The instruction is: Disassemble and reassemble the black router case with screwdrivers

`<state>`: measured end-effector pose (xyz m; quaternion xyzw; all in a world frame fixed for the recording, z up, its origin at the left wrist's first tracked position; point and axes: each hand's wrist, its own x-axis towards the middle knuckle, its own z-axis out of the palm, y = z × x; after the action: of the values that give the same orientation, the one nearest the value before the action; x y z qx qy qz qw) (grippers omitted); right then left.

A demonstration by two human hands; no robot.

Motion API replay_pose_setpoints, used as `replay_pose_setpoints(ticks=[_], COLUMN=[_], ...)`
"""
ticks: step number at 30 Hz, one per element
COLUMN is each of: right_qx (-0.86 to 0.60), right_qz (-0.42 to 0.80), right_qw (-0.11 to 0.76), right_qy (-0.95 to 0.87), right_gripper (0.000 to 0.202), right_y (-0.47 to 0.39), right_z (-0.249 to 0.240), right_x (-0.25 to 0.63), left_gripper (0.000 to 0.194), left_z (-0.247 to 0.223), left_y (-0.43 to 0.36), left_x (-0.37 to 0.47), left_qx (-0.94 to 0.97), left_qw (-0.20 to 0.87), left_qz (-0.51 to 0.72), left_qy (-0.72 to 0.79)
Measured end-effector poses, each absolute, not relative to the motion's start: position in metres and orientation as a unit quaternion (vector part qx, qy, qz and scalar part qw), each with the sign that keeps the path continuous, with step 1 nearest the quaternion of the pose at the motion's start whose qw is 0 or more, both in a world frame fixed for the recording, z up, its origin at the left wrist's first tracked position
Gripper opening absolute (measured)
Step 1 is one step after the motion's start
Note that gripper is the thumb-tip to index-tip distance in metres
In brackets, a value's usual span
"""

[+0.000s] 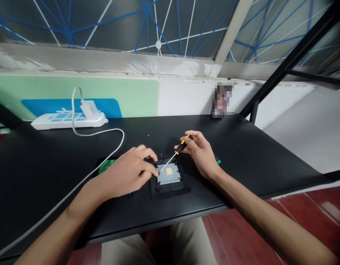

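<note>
A screwdriver (pixel 183 144) with a black and yellow handle and a thin metal shaft is held in the fingers of my right hand (pixel 200 154). It slants down to the left, with its tip at the left edge of a silver metal plate (pixel 170 178). The plate has a small pale yellow square (pixel 169 171) in its middle and sits in a black plastic housing (pixel 170 189) on the table. My left hand (pixel 133 171) is at the housing's left side, its fingertips bent together close to the screwdriver tip; what they grip is hidden.
A green circuit board (pixel 106 166) lies partly behind my left hand. A white cable (pixel 98 175) crosses the black table (pixel 241 158) from a charger (pixel 89 109) in a white power strip (pixel 67 120). A green-tipped object (pixel 219 162) shows beside my right hand. A blurred upright item (pixel 222 100) leans on the wall.
</note>
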<state>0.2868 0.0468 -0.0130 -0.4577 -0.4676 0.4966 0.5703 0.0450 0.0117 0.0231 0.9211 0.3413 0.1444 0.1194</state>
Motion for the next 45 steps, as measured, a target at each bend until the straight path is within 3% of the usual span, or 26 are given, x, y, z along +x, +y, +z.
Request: replay_pose_setpoints(ticks=[16, 25, 45], right_qx=[-0.441, -0.349, -0.317], right_qz=[0.476, 0.299, 0.284], right_qw=[0.588, 0.68, 0.656], right_qy=[-0.483, -0.571, -0.623], right_gripper=[0.034, 0.021, 0.022], right_y=[0.045, 0.021, 0.017], right_z=[-0.012, 0.004, -0.008], right_x=[0.289, 0.285, 0.286], left_gripper=[0.041, 0.04, 0.039], left_z=[0.021, 0.02, 0.02], left_y=[0.014, 0.017, 0.016], left_x=[0.043, 0.041, 0.041], left_qx=[0.923, 0.924, 0.926], left_qw=[0.132, 0.136, 0.133], left_qz=[0.126, 0.124, 0.133], left_qy=[0.34, 0.335, 0.328])
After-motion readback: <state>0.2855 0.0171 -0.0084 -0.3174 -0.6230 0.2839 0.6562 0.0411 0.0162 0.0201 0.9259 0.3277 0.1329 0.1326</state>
